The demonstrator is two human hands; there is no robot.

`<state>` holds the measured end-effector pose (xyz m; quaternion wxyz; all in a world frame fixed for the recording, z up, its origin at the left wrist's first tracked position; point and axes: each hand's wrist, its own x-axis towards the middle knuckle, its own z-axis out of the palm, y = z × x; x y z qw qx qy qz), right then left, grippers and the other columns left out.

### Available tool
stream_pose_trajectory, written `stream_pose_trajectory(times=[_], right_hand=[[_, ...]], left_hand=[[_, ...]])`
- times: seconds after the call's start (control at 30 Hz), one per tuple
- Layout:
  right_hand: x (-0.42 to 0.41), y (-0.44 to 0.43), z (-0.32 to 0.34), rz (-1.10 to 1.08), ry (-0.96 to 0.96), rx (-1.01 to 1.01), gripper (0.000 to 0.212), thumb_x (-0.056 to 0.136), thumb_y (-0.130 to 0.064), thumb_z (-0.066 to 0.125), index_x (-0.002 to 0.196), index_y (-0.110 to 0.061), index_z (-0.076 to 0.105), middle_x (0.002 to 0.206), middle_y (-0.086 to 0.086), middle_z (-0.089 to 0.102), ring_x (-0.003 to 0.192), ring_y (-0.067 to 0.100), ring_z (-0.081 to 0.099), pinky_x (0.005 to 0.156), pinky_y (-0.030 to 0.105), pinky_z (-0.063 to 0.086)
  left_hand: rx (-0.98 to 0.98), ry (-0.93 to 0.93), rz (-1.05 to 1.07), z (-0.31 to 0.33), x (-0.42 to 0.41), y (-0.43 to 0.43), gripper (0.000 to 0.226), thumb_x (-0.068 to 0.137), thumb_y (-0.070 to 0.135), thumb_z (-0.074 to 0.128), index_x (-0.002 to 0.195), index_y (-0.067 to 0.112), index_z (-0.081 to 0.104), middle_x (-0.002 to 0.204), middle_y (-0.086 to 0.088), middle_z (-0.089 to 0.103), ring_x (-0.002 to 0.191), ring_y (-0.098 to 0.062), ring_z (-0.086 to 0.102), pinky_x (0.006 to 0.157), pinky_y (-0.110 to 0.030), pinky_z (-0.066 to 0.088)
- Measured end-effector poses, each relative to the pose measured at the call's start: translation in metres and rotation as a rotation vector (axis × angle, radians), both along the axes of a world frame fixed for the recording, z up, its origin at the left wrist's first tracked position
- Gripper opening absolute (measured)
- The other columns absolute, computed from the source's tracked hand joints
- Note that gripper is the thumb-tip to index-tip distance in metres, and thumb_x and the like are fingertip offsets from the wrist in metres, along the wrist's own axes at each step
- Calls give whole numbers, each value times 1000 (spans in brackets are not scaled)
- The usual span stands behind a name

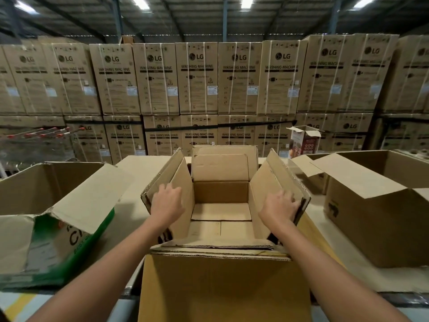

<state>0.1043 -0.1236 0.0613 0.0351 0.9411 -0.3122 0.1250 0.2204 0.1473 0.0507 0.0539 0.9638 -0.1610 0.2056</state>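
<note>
**Desk:** What could go wrong here?

**Photographer:** The empty carton [221,212], centre and near, could skew or slide toward the far side if its side flaps are pushed unevenly. The right flap [278,173] might crease or tear where it's pulled.

**Desk:** And the hands?

**Photographer:** The left hand [166,202] rests with fingers spread on the left flap [169,174]. The right hand [279,206] curls its fingers over the right flap's outer edge.

LG and WASHING MACHINE on the stacked cartons [198,77] out back. Big C on the green box [76,238] at the bench's left edge, rest unreadable. Middle box [220,228] print too blurry.
</note>
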Motion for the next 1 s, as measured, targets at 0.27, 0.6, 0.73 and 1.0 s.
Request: stream_pose_trajectory(times=[0.27,0.6,0.73,1.0], right_hand=[[-14,-37,-21,113,94,212,45,86,-31,65,127,-15,56,145,15,45,143,32,28,104,46,45],[-25,12,22,653,469,542,76,83,-61,69,146,-23,47,153,-1,45,139,22,43,116,43,34],[-31,34,13,781,633,596,65,87,-57,67,141,-23,56,150,-3,49,139,20,43,118,44,32],[-46,39,6,702,514,718,60,96,-66,40,122,-20,69,138,3,58,126,22,53,113,43,38]], left_hand=[[191,229,76,-20,19,13,46,88,38,56,122,8,52,148,-33,35,141,-42,30,115,-46,35],[140,667,-317,-16,-33,-26,51,97,54,50,133,19,56,139,-6,57,121,-24,54,105,-43,43],[211,949,-377,-26,-53,-40,66,97,68,35,137,21,58,143,-2,55,125,-22,53,112,-46,37],[156,960,-334,-25,-66,-38,70,98,68,31,147,21,48,153,-4,46,137,-25,44,116,-46,31]])
